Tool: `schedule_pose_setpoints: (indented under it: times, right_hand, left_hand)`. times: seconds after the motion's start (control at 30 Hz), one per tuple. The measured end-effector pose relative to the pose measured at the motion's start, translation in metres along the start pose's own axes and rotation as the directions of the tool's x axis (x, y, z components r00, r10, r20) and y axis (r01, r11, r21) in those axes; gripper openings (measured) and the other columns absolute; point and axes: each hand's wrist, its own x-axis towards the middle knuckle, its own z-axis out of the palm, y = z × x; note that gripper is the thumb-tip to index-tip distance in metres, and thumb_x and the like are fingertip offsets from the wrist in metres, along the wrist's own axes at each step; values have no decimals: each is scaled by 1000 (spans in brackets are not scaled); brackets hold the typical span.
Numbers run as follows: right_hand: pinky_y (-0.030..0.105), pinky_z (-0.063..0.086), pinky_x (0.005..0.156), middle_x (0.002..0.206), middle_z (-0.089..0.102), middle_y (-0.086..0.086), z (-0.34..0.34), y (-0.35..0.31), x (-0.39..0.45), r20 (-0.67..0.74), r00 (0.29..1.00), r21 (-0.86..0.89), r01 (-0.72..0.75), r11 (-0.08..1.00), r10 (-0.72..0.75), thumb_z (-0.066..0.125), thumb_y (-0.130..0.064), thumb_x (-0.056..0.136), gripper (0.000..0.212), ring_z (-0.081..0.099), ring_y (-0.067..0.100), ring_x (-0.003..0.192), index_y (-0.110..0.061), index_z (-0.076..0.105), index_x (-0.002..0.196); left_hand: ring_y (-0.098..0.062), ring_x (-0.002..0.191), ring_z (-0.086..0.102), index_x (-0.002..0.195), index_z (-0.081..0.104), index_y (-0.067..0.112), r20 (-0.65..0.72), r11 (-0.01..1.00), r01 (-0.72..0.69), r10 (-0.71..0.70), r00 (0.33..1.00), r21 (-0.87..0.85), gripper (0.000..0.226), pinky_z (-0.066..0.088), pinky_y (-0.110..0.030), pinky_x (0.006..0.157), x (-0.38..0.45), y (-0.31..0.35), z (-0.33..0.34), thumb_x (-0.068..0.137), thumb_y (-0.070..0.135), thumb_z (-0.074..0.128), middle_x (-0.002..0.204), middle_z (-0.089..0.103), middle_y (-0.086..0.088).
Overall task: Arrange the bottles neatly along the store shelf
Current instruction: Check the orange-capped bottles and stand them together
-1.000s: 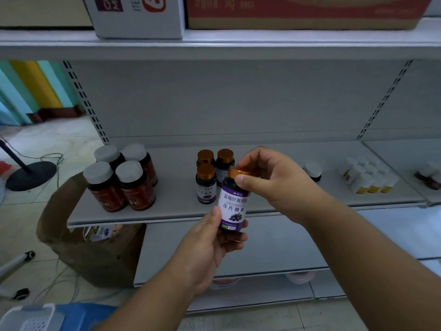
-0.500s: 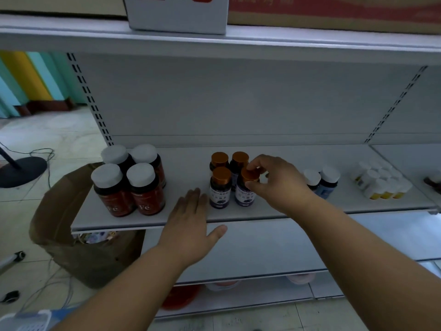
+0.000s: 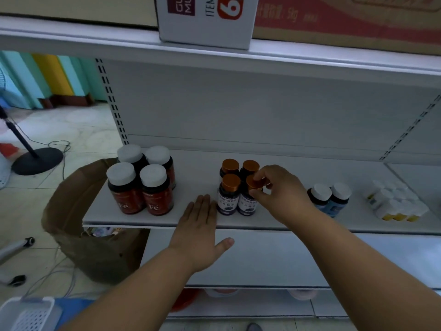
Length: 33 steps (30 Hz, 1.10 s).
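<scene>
Several small dark bottles with orange caps and purple labels stand in a tight square on the white shelf (image 3: pixel 191 189). My right hand (image 3: pixel 276 189) grips the orange cap of the front right purple bottle (image 3: pixel 248 204), which stands on the shelf beside the front left one (image 3: pixel 228 199). My left hand (image 3: pixel 202 225) lies flat and open at the shelf's front edge, fingertips just left of the purple bottles, holding nothing. Left of them stands a square of red "Fe" bottles (image 3: pixel 140 189) with grey caps.
Two blue-labelled white-capped bottles (image 3: pixel 330 199) and a cluster of small white and yellow bottles (image 3: pixel 396 206) stand further right. A brown paper bag (image 3: pixel 78 235) sits on the floor at left, with a white basket (image 3: pixel 28 314), a fan base (image 3: pixel 35 160) and cables. Cardboard boxes (image 3: pixel 207 20) fill the top shelf.
A second ago both hands held the purple bottle in front of the shelf. It now stands on the shelf with the others; my left hand let go and flattened at the shelf edge.
</scene>
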Motion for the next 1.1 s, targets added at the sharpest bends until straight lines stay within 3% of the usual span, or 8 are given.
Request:
schedule_pose_setpoints:
  times: [0.13,0.3,0.4,0.57,0.77,0.87,0.97,1.1]
  right_hand:
    - [25,38,79,103,53,-5,-7,-12,16,-87,990,-7,114,993,-114,67,-28,87,18,48,13,98,-17,62,100]
    - [31,44,87,109,56,-5,-6,-37,67,156,980,-63,135,989,-124,59,-42,90,27,50,14,101,-24,57,110]
    - [36,49,82,102,60,-1,1,-38,82,277,957,-121,125,985,-87,63,-39,87,26,56,17,94,-19,58,102]
    - [32,48,74,96,60,1,0,-43,89,322,944,-112,113,987,-72,69,-32,83,25,57,18,88,-15,59,97]
    - [27,47,76,99,61,-4,-15,-54,67,50,987,7,152,988,-152,62,-25,88,15,56,13,90,-19,58,101]
    - [16,48,76,100,61,-13,-26,-63,42,-122,988,218,117,969,-92,65,-24,88,16,58,3,90,-28,59,102]
    - [19,54,71,94,65,-18,-31,-71,13,-176,984,443,68,894,12,68,-23,86,13,62,-1,87,-30,63,96]
    - [22,54,64,86,72,-9,-38,-72,-12,-125,989,672,22,740,84,69,-12,86,13,69,7,78,-24,67,91]
  left_hand:
    - [-25,150,-18,154,-13,8,-5,1000,-10,10,1000,-2,109,-17,-38,118,1,0,0,74,81,-3,162,-19,-14]
    - [-25,150,-19,154,-13,8,3,1000,-6,6,1000,22,110,-15,-39,120,0,0,1,74,81,-3,162,-19,-14]
    - [-25,149,-19,154,-13,8,21,1000,-4,3,1000,20,109,-15,-39,120,0,0,-1,75,82,0,162,-19,-13]
    - [-24,149,-20,154,-14,9,38,1000,-3,2,999,9,106,-14,-39,120,0,-2,-1,83,82,12,162,-21,-12]
    - [-23,149,-21,154,-14,10,44,1000,-15,15,999,-16,111,-15,-38,120,-1,-3,-4,72,83,0,162,-21,-11]
    - [-22,149,-22,154,-15,10,50,1000,-8,10,999,-29,111,-16,-36,119,-1,-3,-6,71,83,1,162,-22,-10]
    - [-20,151,-14,156,-11,12,23,980,26,-22,999,-196,106,-14,-29,117,-4,-4,-14,80,81,15,164,-16,-8]
    - [-6,136,35,153,24,23,-252,732,-32,-193,948,-681,81,28,-21,108,-26,-8,-27,88,58,56,152,35,9]
